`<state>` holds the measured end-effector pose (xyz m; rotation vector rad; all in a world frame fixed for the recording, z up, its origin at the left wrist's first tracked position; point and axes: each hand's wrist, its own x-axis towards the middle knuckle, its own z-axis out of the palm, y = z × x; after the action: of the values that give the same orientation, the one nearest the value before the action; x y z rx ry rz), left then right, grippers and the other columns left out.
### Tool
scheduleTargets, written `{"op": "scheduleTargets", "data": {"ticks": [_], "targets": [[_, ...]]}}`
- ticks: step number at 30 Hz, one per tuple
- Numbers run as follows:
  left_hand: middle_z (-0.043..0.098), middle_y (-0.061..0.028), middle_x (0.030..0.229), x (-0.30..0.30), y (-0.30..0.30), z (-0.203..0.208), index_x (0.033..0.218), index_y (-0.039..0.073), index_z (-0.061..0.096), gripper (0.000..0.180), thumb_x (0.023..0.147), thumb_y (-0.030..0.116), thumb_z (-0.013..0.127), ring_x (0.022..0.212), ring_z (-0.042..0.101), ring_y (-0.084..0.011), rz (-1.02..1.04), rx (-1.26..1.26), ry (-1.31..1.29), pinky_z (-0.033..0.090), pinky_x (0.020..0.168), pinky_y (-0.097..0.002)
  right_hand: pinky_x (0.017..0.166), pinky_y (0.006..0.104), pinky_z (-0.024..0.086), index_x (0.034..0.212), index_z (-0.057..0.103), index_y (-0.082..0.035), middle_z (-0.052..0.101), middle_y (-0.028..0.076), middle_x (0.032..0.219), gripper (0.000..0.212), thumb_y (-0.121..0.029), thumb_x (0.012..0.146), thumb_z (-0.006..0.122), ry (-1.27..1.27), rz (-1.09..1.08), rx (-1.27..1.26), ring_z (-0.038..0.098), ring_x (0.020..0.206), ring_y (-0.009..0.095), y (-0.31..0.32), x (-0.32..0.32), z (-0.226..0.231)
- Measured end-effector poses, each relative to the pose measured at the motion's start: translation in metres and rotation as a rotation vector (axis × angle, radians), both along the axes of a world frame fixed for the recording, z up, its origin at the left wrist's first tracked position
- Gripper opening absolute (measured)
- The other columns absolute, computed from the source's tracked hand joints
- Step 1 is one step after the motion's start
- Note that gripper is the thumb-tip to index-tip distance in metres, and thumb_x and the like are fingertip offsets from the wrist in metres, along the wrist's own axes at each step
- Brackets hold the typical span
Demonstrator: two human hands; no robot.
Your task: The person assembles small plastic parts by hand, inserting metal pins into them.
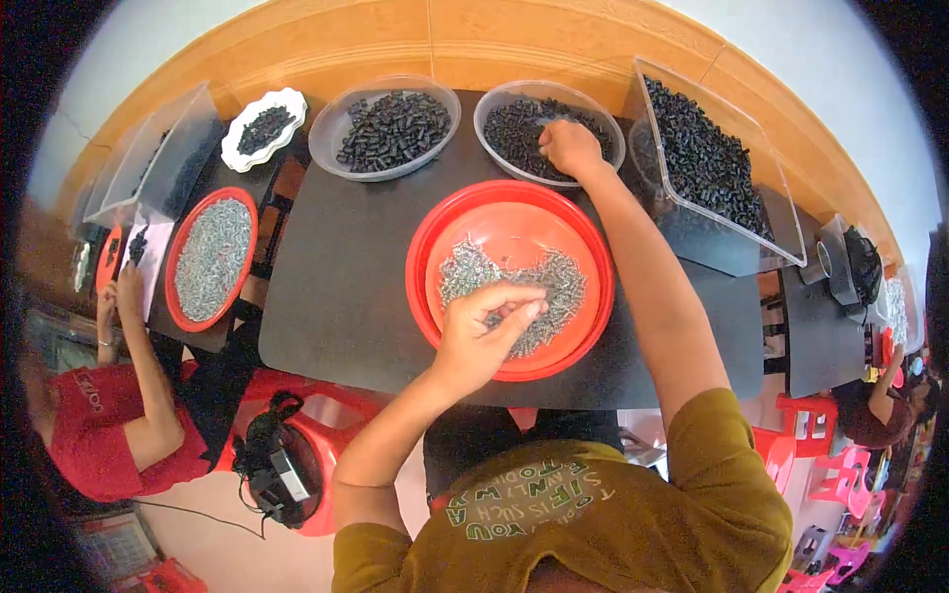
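Observation:
My left hand hovers over a red basin, thumb and forefinger pinched together. What sits between those fingertips is too small to make out. Small shiny metal pieces, like springs or screws, lie heaped in the basin. Reaching forward, my right hand dips into a clear round bowl of small black parts. Its fingers are curled closed among the parts, and whatever they grip is hidden. To the left of that bowl stands another clear bowl, with larger black cylindrical pieces.
A clear bin full of black parts stands at the right. At the left, a person in a red shirt works beside a red tray of metal pieces and a white dish. A red stool holds black gear.

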<state>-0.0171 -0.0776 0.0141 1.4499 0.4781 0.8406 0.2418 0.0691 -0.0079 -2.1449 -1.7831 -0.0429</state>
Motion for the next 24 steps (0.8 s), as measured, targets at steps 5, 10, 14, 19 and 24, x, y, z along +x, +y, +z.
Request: {"op": "scheduleTargets", "data": {"ticks": [5,10,14,19,24], "targets": [[0.059,-0.009,0.082,-0.005,0.002,-0.004,0.091,-0.002,0.055,0.015,0.078,0.005,0.052,0.077,0.056,-0.0129,0.017,-0.043,0.006,0.044,0.071,-0.0243,0.066,0.0357,0.046,0.074,0.06,-0.005,0.059,0.015,0.076,0.016,-0.017,0.067,0.054,0.159,-0.118,0.185,0.057,0.075,0.029,-0.009,-0.012,0.005],[0.059,-0.0083,0.082,0.0,0.005,-0.002,0.091,-0.002,0.056,0.015,0.078,0.006,0.053,0.077,0.056,-0.0127,0.007,0.022,0.057,0.044,0.071,-0.0239,0.065,0.0296,0.045,0.08,0.058,-0.003,0.06,0.012,0.077,0.021,-0.019,0.067,0.057,0.642,0.049,0.355,0.058,0.07,0.021,-0.022,-0.013,0.01],[0.06,-0.0064,0.081,0.004,0.034,0.013,0.087,0.0,0.059,0.016,0.075,0.009,0.056,0.076,0.055,-0.0116,0.14,0.204,0.213,0.044,0.069,-0.0241,0.061,0.019,0.04,0.09,0.053,0.002,0.055,0.003,0.076,0.017,-0.007,0.077,0.051,0.863,0.269,0.318,0.05,0.069,0.007,-0.084,-0.048,0.028],[0.061,-0.0093,0.083,0.038,0.123,0.017,0.089,0.0,0.059,0.018,0.073,0.009,0.055,0.076,0.057,-0.0142,0.226,0.503,0.374,0.044,0.068,-0.0255,0.057,0.0224,0.041,0.086,0.054,0.001,0.054,0.006,0.075,0.013,-0.006,0.075,0.052,0.626,0.373,0.176,0.049,0.066,0.01,-0.177,-0.054,0.043],[0.06,-0.013,0.083,0.095,0.194,0.016,0.087,0.002,0.06,0.021,0.071,0.015,0.056,0.076,0.059,-0.0214,0.291,0.689,0.568,0.045,0.069,-0.0296,0.058,0.0295,0.044,0.081,0.056,-0.001,0.055,0.012,0.073,0.011,-0.008,0.072,0.056,0.61,0.439,0.214,0.055,0.066,0.023,-0.238,-0.052,0.034]]}}
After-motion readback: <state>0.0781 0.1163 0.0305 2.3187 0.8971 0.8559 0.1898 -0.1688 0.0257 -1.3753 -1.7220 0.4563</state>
